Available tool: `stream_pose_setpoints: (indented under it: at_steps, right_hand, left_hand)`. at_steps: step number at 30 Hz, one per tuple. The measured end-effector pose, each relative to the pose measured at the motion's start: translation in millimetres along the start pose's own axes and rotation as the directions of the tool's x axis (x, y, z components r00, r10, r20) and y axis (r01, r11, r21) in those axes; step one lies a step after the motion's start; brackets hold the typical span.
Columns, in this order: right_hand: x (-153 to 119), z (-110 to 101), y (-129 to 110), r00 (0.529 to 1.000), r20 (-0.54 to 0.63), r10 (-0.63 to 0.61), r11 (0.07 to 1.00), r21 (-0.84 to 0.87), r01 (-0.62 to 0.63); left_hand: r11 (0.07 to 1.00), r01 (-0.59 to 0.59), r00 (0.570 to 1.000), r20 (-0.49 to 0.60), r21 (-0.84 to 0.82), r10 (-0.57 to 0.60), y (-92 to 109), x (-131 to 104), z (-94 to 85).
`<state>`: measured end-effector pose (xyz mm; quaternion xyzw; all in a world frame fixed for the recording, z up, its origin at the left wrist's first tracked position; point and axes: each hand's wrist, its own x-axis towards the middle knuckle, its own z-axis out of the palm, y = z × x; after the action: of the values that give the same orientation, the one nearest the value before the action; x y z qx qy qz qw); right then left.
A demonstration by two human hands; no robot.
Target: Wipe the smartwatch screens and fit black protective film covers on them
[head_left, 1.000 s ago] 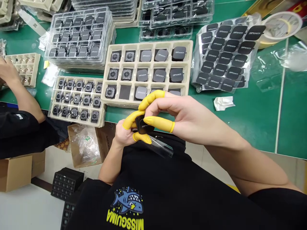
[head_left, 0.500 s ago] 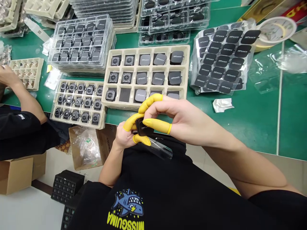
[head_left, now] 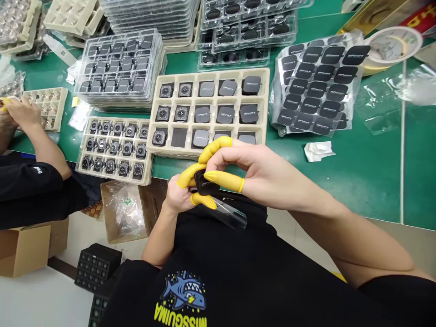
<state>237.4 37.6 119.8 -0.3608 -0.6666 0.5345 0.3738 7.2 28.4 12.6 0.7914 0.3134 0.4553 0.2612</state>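
Over my lap, my left hand (head_left: 182, 193) grips a small black square smartwatch (head_left: 208, 187) between yellow-covered fingers. Pale lettering shows on its face, partly covered. My right hand (head_left: 245, 170), also in yellow finger cots, is closed at the watch's upper edge, with the thumb tip over its face. Whether a thin film is pinched there too, I cannot tell. A curled strip of clear film (head_left: 231, 215) sticks out below the left thumb. Just beyond my hands lies a beige tray (head_left: 207, 103) of watches and dark lettered squares; one front-row compartment holds only a dark pad.
Another watch tray (head_left: 114, 159) sits to the left, with stacked clear trays (head_left: 119, 68) behind. On the right are sheets of black lettered stickers (head_left: 316, 86), a crumpled white paper (head_left: 319, 151) and a tape roll (head_left: 391, 43). A co-worker's arm (head_left: 47, 141) reaches in at far left.
The view has shifted slightly, so everything sits a little lower and further right. My hands keep nearly the same hold on the watch. The co-worker's hands at the left have moved.
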Motion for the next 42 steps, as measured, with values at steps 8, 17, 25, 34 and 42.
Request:
stream_pose_setpoints:
  at_steps: [8, 17, 25, 34, 42]
  right_hand:
    - [-0.2, -0.5, 0.4, 1.0, 0.002, -0.009, 1.0, 0.001, 0.009]
    - [-0.4, -0.2, 1.0, 0.999, -0.02, -0.04, 0.999, -0.013, 0.04]
    - [-1.0, -2.3, 0.7, 0.999, -0.002, -0.045, 0.999, -0.019, 0.045]
    - [-2.1, -3.4, 1.2, 0.999, 0.015, -0.028, 1.0, -0.012, 0.028]
    - [-4.2, -1.6, 6.9, 0.998, -0.013, -0.06, 0.998, -0.027, 0.06]
  left_hand:
    - [0.996, -0.079, 0.995, -0.053, 0.042, 0.082, 1.0, 2.0, 0.5]
    - [0.993, -0.023, 0.998, -0.057, 0.117, 0.03, 1.2, 3.5, -0.9]
    - [0.994, -0.032, 0.998, -0.041, 0.104, 0.037, 0.1, 3.4, 0.2]
    - [0.998, -0.005, 0.998, -0.056, 0.057, 0.008, 3.5, 6.9, 1.3]
    - [1.0, 0.01, 0.999, -0.039, -0.008, -0.01, 3.6, 4.8, 2.6]
